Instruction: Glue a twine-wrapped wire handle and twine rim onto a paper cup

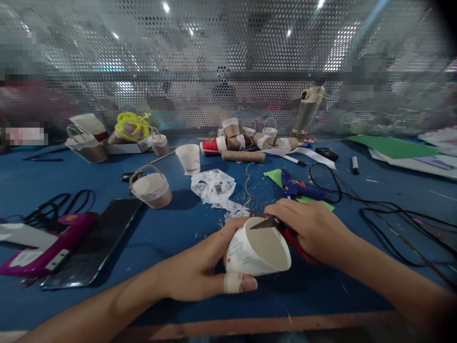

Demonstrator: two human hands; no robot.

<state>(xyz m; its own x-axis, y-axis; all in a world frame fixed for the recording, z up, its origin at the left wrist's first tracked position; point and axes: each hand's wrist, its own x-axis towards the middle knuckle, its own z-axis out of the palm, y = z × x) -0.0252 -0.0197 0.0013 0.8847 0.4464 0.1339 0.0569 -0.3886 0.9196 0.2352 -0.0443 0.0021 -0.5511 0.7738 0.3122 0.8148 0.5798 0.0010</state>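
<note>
Fingers of the left hand [196, 274] grasp a paper cup [244, 250] above the blue table [160, 240], between both hands; those of the right hand [314, 226] grip scissors [266, 222]. Cup lies just left of the right fingers, left hand nearer, wrapped around its wall; long axis tilted, mouth facing right and nearward. Blades of the scissors meet the upper-left rim, one apparently inside. Cup: white, grey print, small red heart, pale interior. Crumpled white strips [214, 186] lie beyond, on the table

From the held cup [250, 251], bare bench [182, 220] gives passage toward ten o'clock; the white tangle [214, 186] obstructs eleven, the blue glue gun [295, 188] one, the phone [102, 236] nine.
</note>
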